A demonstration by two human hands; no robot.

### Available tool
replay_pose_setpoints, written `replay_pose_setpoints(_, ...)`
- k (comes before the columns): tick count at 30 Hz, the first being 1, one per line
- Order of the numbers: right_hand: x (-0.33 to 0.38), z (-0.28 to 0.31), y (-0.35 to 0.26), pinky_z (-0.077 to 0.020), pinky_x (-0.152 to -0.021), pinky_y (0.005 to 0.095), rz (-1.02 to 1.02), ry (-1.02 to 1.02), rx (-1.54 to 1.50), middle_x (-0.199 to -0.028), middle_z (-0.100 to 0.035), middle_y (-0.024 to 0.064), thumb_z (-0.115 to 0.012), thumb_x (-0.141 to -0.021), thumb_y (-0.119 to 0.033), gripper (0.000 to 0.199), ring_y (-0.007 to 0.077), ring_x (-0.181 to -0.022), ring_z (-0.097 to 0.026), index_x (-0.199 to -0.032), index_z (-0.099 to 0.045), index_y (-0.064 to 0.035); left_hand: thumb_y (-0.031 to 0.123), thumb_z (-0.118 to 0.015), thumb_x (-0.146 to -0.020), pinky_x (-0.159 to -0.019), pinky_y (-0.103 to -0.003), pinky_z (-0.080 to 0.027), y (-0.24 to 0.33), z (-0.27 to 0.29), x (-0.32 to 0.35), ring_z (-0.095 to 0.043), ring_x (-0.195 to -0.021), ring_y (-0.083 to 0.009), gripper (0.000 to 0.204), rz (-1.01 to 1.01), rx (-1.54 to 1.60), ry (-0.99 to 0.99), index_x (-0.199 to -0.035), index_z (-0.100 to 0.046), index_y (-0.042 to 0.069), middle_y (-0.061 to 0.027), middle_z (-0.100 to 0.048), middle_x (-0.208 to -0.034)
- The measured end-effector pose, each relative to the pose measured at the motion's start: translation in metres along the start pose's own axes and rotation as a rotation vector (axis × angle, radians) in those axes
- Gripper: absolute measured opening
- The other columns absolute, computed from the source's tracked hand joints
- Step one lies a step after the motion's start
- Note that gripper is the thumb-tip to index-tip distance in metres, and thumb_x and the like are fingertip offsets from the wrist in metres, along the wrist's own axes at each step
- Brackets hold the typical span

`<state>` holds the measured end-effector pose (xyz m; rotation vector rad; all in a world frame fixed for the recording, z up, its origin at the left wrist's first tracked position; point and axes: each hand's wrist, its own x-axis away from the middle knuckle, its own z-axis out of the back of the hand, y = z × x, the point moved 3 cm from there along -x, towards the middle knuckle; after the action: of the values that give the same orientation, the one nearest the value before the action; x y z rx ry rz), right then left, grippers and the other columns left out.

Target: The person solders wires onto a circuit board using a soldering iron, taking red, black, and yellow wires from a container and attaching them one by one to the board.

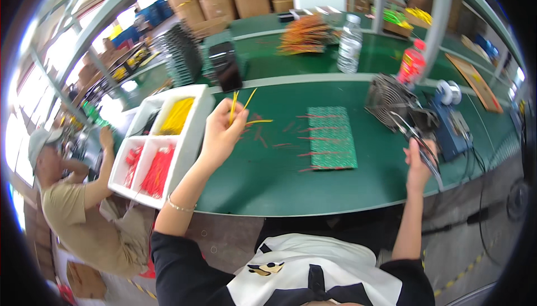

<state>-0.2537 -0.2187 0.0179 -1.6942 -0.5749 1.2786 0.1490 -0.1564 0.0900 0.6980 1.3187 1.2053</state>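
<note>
My left hand (222, 126), raised beside the white foam box, pinches a few short yellow wires (232, 107) between thumb and fingers. My right hand (419, 163) is closed around tweezers (429, 162) with bright metal tips, in front of the fan. A dark cable runs close by that hand. Between my hands a green circuit board panel (332, 138) lies flat on the green table, with several red wires sticking out past its left edge. Loose red wires (260, 133) lie scattered to its left.
The foam box (201, 117) holds yellow wires (178, 116) and red wires (158, 172). A black fan (391, 102), blue soldering station (451, 127) and solder spool (448, 92) stand right. Bottles (350, 46) stand behind. Another person (84, 205) sits at left.
</note>
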Motion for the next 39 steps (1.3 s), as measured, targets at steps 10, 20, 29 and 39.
replay_pose_setpoints(10, -0.003, -0.005, 0.015, -0.0505, -0.058, 0.0244, -0.017, 0.042, -0.005, -0.061, -0.053, 0.0030, -0.062, -0.084, -0.011, 0.014, 0.0053, -0.048, -0.046, -0.081, -0.051, -0.0027, 0.018, -0.056, -0.088, -0.036, -0.017, -0.018, -0.058, -0.067, -0.043, -0.028, -0.042, 0.0011, 0.014, 0.242, 0.130, -0.171, -0.090, -0.051, 0.005, 0.0038, -0.049, -0.060)
replay_pose_setpoints(20, -0.005, -0.010, 0.015, -0.0513, -0.064, 0.0271, -0.010, -0.028, 0.027, -0.065, -0.056, 0.0047, -0.063, -0.083, -0.012, 0.015, 0.0077, -0.051, -0.050, -0.084, -0.053, -0.0015, 0.017, -0.062, -0.084, -0.044, -0.015, -0.031, -0.097, -0.077, -0.074, -0.041, -0.050, 0.0011, 0.016, 0.246, 0.011, -0.191, -0.090, -0.061, 0.002, -0.0038, -0.064, -0.077)
replay_pose_setpoints(29, -0.018, -0.046, 0.015, -0.0464, -0.055, 0.0220, -0.076, -0.172, -0.146, -0.067, -0.057, 0.0056, -0.066, -0.081, -0.011, 0.017, 0.0086, -0.052, -0.053, -0.085, -0.052, -0.0019, 0.012, -0.061, -0.082, -0.071, -0.022, -0.045, -0.125, -0.083, -0.093, -0.059, -0.075, -0.0079, 0.016, -0.021, -0.036, -0.203, -0.090, -0.064, -0.001, -0.0064, -0.066, -0.078)
replay_pose_setpoints(39, -0.024, -0.126, 0.043, -0.0390, -0.047, 0.0199, -0.323, -0.529, -0.340, -0.061, -0.055, 0.0043, -0.065, -0.081, -0.015, 0.016, 0.0069, -0.049, -0.048, -0.080, -0.053, -0.0047, 0.020, -0.064, -0.077, -0.063, -0.033, -0.046, -0.117, -0.095, -0.091, -0.060, -0.070, -0.0261, 0.015, -0.199, -0.457, -0.049, -0.085, -0.068, 0.007, -0.0089, -0.062, -0.081)
